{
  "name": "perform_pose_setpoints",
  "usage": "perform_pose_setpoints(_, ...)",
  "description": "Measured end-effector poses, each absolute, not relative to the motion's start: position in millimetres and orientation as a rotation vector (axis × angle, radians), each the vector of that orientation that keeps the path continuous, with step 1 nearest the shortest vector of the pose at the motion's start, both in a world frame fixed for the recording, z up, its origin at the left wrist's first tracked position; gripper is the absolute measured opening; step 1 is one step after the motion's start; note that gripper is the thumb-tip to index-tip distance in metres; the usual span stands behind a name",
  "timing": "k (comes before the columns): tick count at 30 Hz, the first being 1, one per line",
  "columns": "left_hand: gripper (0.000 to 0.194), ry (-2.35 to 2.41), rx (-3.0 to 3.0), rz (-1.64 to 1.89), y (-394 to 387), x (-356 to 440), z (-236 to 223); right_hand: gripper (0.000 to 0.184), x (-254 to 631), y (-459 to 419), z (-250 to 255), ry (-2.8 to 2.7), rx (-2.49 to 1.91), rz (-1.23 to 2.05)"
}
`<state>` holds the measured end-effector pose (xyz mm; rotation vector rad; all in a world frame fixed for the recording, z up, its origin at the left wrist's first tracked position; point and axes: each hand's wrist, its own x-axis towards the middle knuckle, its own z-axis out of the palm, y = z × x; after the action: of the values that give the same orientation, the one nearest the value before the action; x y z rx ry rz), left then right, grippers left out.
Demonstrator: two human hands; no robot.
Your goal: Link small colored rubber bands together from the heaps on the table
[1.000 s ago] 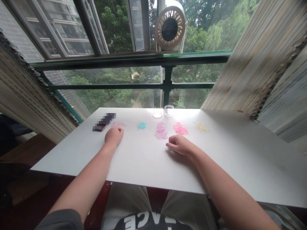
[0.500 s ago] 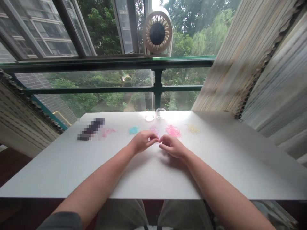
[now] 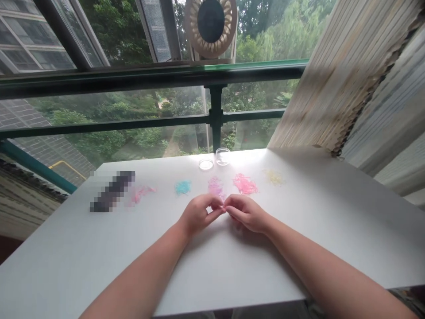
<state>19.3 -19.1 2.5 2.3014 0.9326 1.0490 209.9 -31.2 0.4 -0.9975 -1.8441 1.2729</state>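
Note:
My left hand and my right hand meet fingertip to fingertip above the white table, both pinched on something tiny that I cannot make out. Just beyond them lies a purple pile of small elastic bands. To its right sit a pink pile and a pale yellow pile. Left of it lie a blue pile and a light pink pile.
A dark blurred phone-like object lies at the table's left. A small clear jar and its lid stand at the far edge. Behind are a window railing, a round fan and stacked boards on both sides.
My left hand came from near the light pink pile rightward to meet my right hand in front of the purple pile. The view shifted so the table sits lower and closer.

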Motion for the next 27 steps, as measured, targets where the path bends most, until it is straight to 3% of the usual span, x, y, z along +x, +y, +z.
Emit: perform_pose_setpoints(27, 0.013, 0.888, 2.341, 1.178, -22.1, 24.4, 3.0, 0.005, 218.5, -33.0, 4.0, -1.888, -0.943, 1.138)
